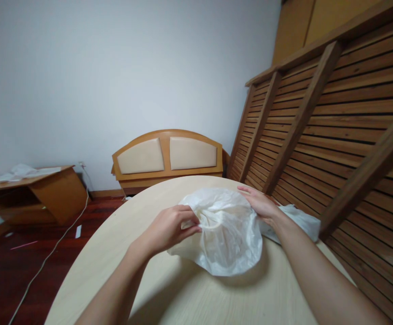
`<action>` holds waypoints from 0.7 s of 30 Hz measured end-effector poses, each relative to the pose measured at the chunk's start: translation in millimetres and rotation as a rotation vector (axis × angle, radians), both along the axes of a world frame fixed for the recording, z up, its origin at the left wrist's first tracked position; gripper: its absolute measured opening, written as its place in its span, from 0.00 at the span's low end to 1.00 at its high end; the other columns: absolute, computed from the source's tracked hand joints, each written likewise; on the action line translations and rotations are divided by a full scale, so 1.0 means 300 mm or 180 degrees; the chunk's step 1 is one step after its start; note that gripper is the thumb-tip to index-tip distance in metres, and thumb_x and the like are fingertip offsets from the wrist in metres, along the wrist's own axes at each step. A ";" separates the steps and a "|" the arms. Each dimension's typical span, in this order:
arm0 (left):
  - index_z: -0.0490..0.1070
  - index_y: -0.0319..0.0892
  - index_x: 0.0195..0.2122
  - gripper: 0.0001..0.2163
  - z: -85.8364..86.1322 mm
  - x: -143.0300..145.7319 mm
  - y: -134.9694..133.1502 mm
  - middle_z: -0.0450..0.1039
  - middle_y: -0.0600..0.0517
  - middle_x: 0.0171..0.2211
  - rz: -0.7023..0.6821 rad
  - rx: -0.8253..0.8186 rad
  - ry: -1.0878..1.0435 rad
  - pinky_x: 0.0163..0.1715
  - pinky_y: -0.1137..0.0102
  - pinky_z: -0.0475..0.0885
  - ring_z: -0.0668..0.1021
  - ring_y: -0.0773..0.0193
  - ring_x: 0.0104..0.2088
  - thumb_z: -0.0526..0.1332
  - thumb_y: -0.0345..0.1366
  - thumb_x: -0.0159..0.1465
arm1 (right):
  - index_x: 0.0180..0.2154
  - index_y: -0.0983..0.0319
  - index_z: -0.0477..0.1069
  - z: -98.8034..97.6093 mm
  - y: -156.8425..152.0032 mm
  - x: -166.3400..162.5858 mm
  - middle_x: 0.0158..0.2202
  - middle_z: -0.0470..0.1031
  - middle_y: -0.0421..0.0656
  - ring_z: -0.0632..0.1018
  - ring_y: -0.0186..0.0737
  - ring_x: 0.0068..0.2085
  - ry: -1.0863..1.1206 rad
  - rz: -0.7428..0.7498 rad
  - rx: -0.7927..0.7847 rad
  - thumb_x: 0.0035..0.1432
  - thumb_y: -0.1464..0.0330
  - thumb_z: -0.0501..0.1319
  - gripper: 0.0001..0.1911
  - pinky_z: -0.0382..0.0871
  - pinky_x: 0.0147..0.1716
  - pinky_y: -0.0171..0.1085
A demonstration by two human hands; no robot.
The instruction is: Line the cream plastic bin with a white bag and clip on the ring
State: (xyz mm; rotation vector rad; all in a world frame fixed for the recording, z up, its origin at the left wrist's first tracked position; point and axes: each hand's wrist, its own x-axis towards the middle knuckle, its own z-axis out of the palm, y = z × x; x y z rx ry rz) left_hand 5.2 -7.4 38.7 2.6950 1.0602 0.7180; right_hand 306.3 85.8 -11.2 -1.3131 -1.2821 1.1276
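Note:
A thin white plastic bag (232, 243), puffed out and wrinkled, rests on the round pale table (115, 266). My left hand (174, 225) pinches the gathered edge of the bag between thumb and fingers on its left side. On the far right side of the bag, my right hand (257, 201) lies against the plastic with its fingers stretched out. Whatever the bag may contain cannot be made out through the cloudy plastic. Behind my right wrist sits another white plastic-wrapped bundle (301, 221), partly covered by my forearm.
A tall slatted wooden frame (305, 126) leans along the table's right side. Beyond the table stands a headboard (166, 153) with cream panels. At left, a low wooden cabinet (61, 194) bears white sheets, and a cable (52, 250) runs across the dark red floor.

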 end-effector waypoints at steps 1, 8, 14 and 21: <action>0.77 0.44 0.37 0.10 0.000 -0.002 0.003 0.78 0.51 0.36 0.0054 0.0011 -0.0001 0.38 0.71 0.70 0.78 0.63 0.37 0.61 0.44 0.69 | 0.59 0.63 0.64 -0.004 0.000 0.002 0.46 0.81 0.51 0.83 0.47 0.46 0.0007 -0.0022 0.0013 0.60 0.66 0.63 0.27 0.78 0.41 0.39; 0.78 0.45 0.37 0.10 -0.003 -0.001 0.012 0.79 0.51 0.37 0.0355 0.0091 0.0083 0.37 0.70 0.70 0.79 0.61 0.37 0.62 0.44 0.68 | 0.47 0.61 0.70 0.019 0.009 -0.012 0.48 0.78 0.51 0.80 0.43 0.43 -0.0287 -0.0467 0.0616 0.58 0.68 0.62 0.14 0.75 0.42 0.40; 0.77 0.45 0.38 0.08 -0.029 0.015 0.023 0.79 0.50 0.38 0.0597 0.0214 0.0028 0.39 0.69 0.70 0.79 0.59 0.39 0.62 0.43 0.68 | 0.38 0.61 0.75 0.132 -0.121 -0.109 0.36 0.79 0.44 0.77 0.41 0.37 -0.0959 0.0303 0.1680 0.60 0.60 0.63 0.11 0.71 0.37 0.38; 0.75 0.44 0.42 0.09 -0.019 0.004 0.020 0.76 0.47 0.43 0.0697 0.0427 -0.0564 0.45 0.65 0.72 0.77 0.57 0.46 0.59 0.42 0.69 | 0.42 0.58 0.76 0.175 -0.241 -0.174 0.39 0.79 0.42 0.77 0.42 0.39 -0.2336 0.1315 0.2109 0.53 0.61 0.72 0.15 0.69 0.41 0.38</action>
